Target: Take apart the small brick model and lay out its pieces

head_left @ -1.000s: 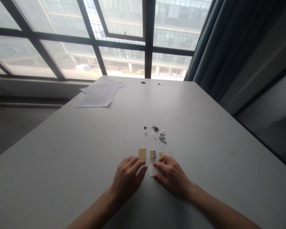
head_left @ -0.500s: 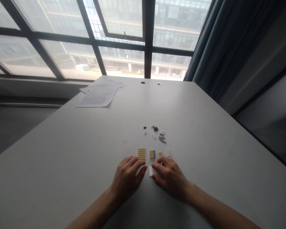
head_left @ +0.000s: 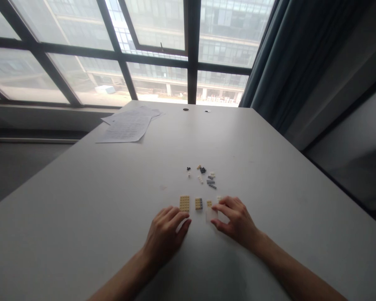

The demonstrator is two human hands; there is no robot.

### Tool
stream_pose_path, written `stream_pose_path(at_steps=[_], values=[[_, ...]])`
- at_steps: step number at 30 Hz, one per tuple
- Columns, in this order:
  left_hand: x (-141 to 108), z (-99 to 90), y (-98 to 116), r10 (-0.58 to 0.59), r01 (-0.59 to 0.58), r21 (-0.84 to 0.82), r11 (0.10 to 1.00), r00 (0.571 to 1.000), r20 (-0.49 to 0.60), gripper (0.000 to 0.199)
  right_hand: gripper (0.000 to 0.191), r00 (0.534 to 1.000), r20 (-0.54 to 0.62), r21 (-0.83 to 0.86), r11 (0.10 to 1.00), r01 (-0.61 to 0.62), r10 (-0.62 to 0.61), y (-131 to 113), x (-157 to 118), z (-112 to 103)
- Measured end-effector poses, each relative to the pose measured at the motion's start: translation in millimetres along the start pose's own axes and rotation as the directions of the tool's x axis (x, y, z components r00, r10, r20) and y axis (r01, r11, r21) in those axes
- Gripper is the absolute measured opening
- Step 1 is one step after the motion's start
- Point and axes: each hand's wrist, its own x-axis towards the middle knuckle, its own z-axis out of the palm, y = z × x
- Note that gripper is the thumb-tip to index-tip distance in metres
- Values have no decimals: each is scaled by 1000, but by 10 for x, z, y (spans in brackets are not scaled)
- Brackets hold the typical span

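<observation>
My right hand (head_left: 238, 218) grips a flat white building-toy piece (head_left: 209, 215) between thumb and fingers; motion blurs the piece slightly. Just beyond it sits a small tan studded brick (head_left: 209, 203), and a white studded piece (head_left: 219, 197) is partly covered by the same hand. My left hand (head_left: 165, 230) rests on the table, thumb and fingertips apart with nothing between them. Its fingers lie by the near edge of a larger tan studded plate (head_left: 184, 202). To the right of that plate is a tan-and-grey studded block (head_left: 198, 203).
Farther back on the white table (head_left: 113, 184) lie several small loose pieces: dark ones (head_left: 202, 170), grey ones (head_left: 211, 183) and white ones (head_left: 200, 179). Printed papers (head_left: 125, 127) spread at the far left. A window and a dark curtain (head_left: 282, 62) stand beyond the table.
My right hand has moved to the right and slightly away from me with the flat white piece, now covering much of the white studded piece. My left hand has hardly moved.
</observation>
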Motion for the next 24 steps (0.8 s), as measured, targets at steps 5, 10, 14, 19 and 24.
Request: stream_pose_path(at_steps=[5,10,14,19,24], values=[[-5,8,-14,2,-2,-22,1000,1000,-1,10,25,995,-47,-21,996,-89,88,372,53,-269],[-13,16,-34,8,-8,-27,1000,1000,-4,10,21,989,98,-31,994,-105,108,599,9,-290],[-14,23,-42,11,-11,-21,1000,1000,-6,10,23,981,158,-49,993,-107,114,641,-23,-260],[-15,19,-39,4,-5,-33,999,1000,-17,10,22,989,123,-20,996,-82,84,580,-29,-281],[0,8,-47,-64,56,-94,994,994,-88,10,24,987,48,64,986,151,-154,209,22,-174]])
